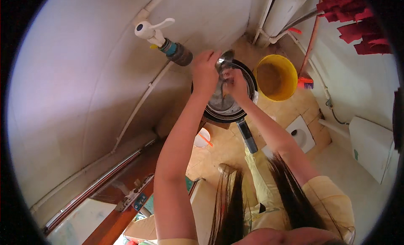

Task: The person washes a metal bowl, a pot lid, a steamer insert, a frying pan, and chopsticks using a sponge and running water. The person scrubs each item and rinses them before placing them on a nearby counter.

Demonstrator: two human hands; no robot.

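Note:
Over a round black pan (207, 117), both my arms reach forward. My left hand (205, 74) is closed on a shiny metal utensil with a rounded end (227, 56), perhaps a ladle; its exact kind does not show. Close against the utensil is my right hand (236, 85), fingers curled and slightly smeared; what they hold, if anything, is hidden. Inside the pan there is a greyish, wet-looking surface (227, 107). The pan's long black handle (247, 136) points back toward me. Below the pan, part of its support is hidden.
A white tap (146, 30) with a dark nozzle (180, 54) juts from the left wall. Right of the pan stand a yellow bucket (291, 78) and a broom (306, 83). A squat toilet (308, 140), white cistern (370, 146), red cloths (362, 28), white tub (199, 139) and wooden door (113, 226) surround me.

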